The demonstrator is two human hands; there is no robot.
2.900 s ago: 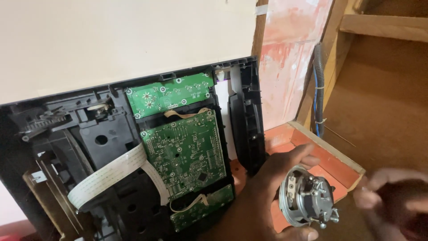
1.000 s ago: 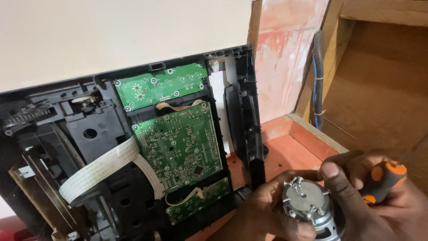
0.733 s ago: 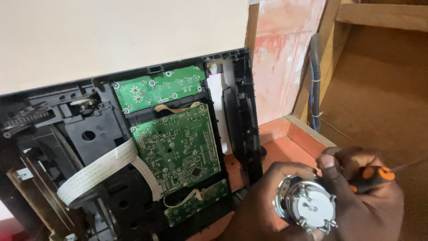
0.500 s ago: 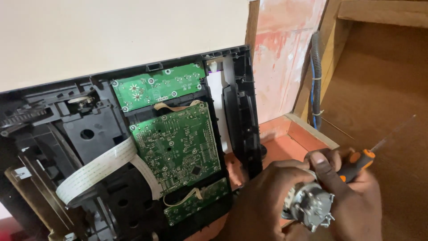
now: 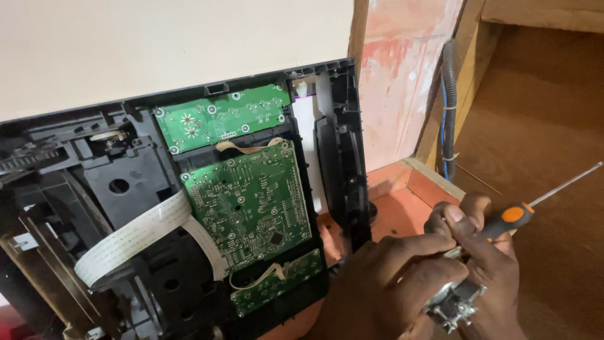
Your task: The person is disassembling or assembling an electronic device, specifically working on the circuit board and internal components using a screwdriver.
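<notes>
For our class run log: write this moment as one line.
left hand: grips metal motor | right hand: on motor, holds screwdriver | beside: opened device, circuit board

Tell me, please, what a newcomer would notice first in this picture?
The eye falls first on the green circuit boards in the middle, fixed in an opened black casing that leans on the pale wall, with a white ribbon cable curving across it. At the lower right, the left hand and right hand close around a small metal part. The right hand also holds an orange-handled screwdriver.
</notes>
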